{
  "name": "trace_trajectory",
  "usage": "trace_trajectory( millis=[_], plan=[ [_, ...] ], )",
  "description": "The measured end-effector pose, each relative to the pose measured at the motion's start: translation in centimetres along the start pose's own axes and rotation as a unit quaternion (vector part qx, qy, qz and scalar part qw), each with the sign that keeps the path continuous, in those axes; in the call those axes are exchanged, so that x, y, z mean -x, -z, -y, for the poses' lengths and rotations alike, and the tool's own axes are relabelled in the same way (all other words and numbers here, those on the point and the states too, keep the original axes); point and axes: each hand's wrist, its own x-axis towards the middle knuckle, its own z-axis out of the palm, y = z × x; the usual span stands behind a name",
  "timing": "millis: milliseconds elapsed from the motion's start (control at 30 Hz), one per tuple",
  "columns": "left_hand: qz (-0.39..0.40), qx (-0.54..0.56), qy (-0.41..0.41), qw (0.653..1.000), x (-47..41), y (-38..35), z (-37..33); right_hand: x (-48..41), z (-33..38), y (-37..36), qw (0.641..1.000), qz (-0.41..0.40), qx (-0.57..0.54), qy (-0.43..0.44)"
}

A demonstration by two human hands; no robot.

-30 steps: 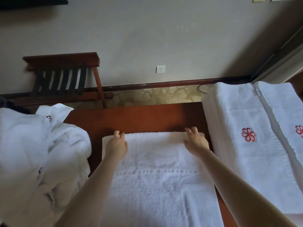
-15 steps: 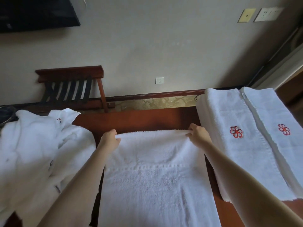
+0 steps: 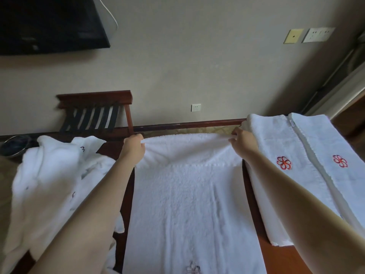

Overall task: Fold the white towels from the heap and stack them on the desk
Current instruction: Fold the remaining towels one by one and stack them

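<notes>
On the red-brown surface (image 3: 280, 258) lies a white towel (image 3: 189, 204). The left hand (image 3: 133, 148) at eleven o'clock and right hand (image 3: 244, 144) at one each pinch a far corner, grip closed tight.

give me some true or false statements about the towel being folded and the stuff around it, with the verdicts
1. Both the left hand and the right hand grip the far edge of the middle towel. True.
2. The folded towels on the right carry blue emblems. False: the emblems are red.
3. The heap of unfolded towels lies left of the middle towel. True.
4. The right hand rests flat on the folded towels. False: it pinches the middle towel's far corner.
5. A dark screen hangs on the wall at upper left. True.
</notes>
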Motion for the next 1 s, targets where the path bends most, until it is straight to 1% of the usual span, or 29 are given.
trace_trajectory(
  millis=[100,167,267,433,567,633,733,833,900,1000],
  plan=[
    [-0.014,0.005,-0.006,1.0,0.7,0.5,0.2,0.5,0.2,0.4,1.0,-0.014,-0.01,0.006],
    [-0.008,-0.007,-0.018,1.0,1.5,0.5,0.5,1.5,0.0,0.3,1.0,-0.013,-0.014,0.005],
    [0.012,-0.027,-0.024,0.999,3.2,-0.4,1.4,3.8,-0.7,-0.4,1.0,0.015,-0.018,0.007],
    [0.062,-0.063,-0.004,0.996,5.8,-2.5,2.9,7.8,-2.4,-2.0,0.999,0.047,-0.026,-0.004],
    [0.067,-0.088,-0.009,0.994,8.6,-4.6,4.0,11.3,-3.6,-3.5,0.998,0.06,-0.018,-0.016],
    [0.091,-0.129,-0.01,0.987,9.9,-5.6,4.6,13.1,-4.4,-4.3,0.997,0.071,-0.008,-0.025],
    [0.14,-0.194,-0.021,0.971,11.6,-6.7,5.0,15.3,-5.3,-5.5,0.993,0.11,0.024,-0.026],
    [0.17,-0.219,-0.018,0.961,12.3,-7.5,5.0,16.0,-5.7,-6.0,0.99,0.129,0.053,-0.017],
    [0.154,-0.205,-0.002,0.967,11.8,-7.2,4.6,15.2,-5.4,-5.7,0.992,0.118,0.038,-0.02],
    [0.096,-0.142,0.035,0.984,9.1,-5.8,3.6,12.2,-4.1,-4.4,0.997,0.07,-0.006,-0.03]
  ],
)
